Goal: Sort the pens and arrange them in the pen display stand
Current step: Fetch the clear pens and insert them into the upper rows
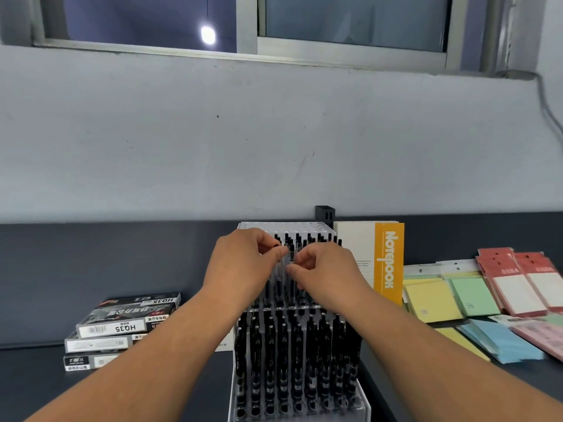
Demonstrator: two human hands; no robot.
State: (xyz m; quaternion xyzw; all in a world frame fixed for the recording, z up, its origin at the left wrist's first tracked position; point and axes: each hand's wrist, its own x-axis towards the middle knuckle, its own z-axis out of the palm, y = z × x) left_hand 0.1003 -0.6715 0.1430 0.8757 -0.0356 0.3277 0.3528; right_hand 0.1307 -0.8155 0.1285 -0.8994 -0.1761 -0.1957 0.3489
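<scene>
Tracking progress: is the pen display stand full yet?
Not full. The pen display stand has its lower tier packed with black pens, but empty holes show along the top tier's back edge.

arms: both reaching forward | left hand (pixel 243 263): thumb and forefinger pinch a pen (pixel 284 263) | right hand (pixel 327 269): fingers curled, just beside left; grip unclear

Black pens (pixel 292 345) upright, filling clear tiered pen display stand (pixel 364 405) on tabletop.
</scene>
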